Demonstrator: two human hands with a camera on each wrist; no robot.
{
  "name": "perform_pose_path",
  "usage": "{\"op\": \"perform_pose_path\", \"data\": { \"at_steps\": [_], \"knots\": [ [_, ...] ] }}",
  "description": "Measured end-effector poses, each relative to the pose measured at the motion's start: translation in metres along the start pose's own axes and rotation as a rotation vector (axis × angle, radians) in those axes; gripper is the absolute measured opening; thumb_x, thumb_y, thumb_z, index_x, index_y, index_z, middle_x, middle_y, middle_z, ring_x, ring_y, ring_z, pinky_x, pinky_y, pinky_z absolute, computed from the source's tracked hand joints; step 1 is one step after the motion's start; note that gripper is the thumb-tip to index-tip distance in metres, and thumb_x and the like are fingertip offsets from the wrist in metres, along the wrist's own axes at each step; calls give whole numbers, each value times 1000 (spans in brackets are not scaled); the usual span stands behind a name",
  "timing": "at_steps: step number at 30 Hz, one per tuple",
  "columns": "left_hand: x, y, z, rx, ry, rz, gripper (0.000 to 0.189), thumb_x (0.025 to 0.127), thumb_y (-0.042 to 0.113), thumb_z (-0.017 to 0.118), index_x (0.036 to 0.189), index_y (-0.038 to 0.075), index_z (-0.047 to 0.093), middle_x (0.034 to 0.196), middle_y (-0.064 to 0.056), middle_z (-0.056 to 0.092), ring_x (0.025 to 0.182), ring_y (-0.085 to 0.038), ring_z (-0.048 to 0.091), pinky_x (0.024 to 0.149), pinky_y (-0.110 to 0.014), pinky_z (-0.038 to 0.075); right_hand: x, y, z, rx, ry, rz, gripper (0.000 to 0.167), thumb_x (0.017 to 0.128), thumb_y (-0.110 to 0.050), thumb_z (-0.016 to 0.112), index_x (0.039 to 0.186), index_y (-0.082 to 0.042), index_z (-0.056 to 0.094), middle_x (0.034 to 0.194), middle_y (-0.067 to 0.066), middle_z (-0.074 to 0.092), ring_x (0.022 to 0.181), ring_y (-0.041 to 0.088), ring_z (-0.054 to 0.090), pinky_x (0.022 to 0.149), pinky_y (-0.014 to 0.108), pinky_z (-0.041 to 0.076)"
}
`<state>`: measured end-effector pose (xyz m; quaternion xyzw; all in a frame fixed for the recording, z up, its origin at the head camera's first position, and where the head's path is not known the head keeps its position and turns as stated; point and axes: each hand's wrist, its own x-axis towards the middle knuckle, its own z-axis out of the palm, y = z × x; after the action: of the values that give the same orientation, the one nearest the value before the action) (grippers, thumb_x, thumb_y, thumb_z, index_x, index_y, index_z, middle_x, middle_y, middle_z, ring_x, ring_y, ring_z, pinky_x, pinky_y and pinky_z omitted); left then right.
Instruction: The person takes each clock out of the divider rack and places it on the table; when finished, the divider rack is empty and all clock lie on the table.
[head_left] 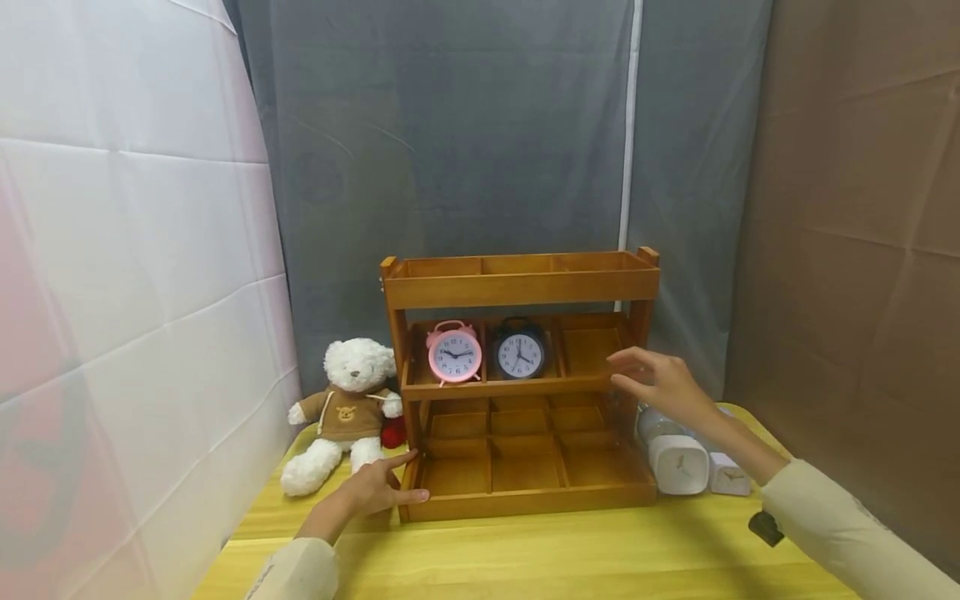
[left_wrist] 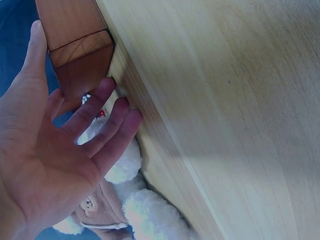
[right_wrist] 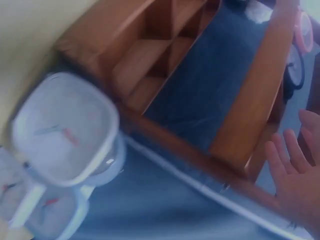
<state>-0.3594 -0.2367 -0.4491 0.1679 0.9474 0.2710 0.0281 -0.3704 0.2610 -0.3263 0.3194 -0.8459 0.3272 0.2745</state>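
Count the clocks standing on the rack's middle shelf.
2: the pink clock at the left end and the dark clock in the middle; none appears hidden.

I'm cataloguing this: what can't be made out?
Red thing beside teddy bear, head view: too small to identify.
Bluish round thing, right wrist view: mostly covered by white clock.
The white clock's exact time, right wrist view: blurred.
Right hand, right wrist view: cut off by right edge.
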Motion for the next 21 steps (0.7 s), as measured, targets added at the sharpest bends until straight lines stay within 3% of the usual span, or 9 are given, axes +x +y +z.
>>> {"op": "perform_pose_path", "data": {
  "at_steps": [6,12,21],
  "knots": [
    [-3,1,-1,-6,4,0,92,84,51,84,155,4,48,84,-3,72,77,-16,64,76,-43,56,33,-11,22,63,-7,6,30,94,-8,78,122,2,70,116,19,74,100,31,75,83,36,60],
    [-3,1,1,9,5,-12,92,84,53,84,155,6,48,82,-1,71,77,-15,63,76,-43,56,60,-19,42,107,19,0,30,94,-8,78,121,3,71,116,17,74,102,32,74,86,41,59],
    [-2,2,1,13,20,-2,92,84,53,84,155,6,49,83,-1,72,78,-16,65,78,-45,56,94,-31,70,65,-32,30,39,93,-10,80,129,1,71,126,21,70,115,37,68,96,48,55]
  ]
}}
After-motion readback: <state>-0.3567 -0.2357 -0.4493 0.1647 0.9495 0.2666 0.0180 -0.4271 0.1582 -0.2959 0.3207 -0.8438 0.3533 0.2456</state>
